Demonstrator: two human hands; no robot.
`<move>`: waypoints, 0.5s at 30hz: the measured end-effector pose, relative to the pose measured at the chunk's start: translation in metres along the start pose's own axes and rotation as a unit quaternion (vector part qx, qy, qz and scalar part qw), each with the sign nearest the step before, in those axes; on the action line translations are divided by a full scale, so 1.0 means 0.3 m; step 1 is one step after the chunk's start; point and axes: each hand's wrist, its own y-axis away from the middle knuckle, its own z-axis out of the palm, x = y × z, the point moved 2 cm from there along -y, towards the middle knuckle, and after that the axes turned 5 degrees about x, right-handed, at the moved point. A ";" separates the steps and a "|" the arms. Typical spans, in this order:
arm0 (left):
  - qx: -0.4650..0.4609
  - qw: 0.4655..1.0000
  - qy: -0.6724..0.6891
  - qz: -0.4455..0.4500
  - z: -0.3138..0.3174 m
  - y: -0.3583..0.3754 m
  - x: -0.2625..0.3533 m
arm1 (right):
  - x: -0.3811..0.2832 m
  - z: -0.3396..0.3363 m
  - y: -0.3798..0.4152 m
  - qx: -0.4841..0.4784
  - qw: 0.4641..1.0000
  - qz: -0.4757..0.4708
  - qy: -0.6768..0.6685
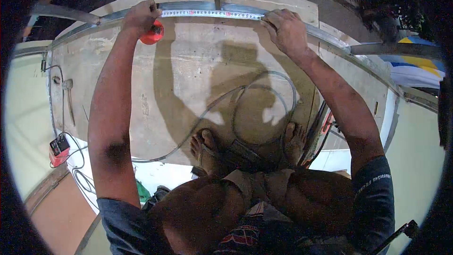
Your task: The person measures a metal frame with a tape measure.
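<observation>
A tape measure with a red case [152,35] is drawn out along a long metal bar [193,6]. My left hand [140,18] is closed at the case end, its fingers bent over the bar, with the case hanging just below. The white blade [210,13] runs straight to the right along the bar, its numbers facing up. At the other end my right hand [287,30] pinches the blade against the bar; the blade's tip is hidden under the fingers.
Below the bar lies a wooden board [188,47] with a looped grey cable [203,118] on it. My feet [293,141] stand on the board. A hammer [69,89] lies at left, near a red and black box [60,150]. Metal bars [396,50] join from the sides.
</observation>
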 end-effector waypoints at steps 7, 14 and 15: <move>-0.044 0.999 -0.031 0.003 -0.015 0.119 0.096 | 0.029 -0.022 0.136 0.013 1.000 -0.001 -0.027; 0.050 0.998 -0.043 0.007 0.079 0.137 0.098 | 0.085 -0.052 0.171 0.029 1.000 -0.007 0.003; 0.050 0.998 -0.043 0.009 0.066 0.138 0.123 | 0.093 -0.055 0.173 0.057 0.998 -0.022 0.012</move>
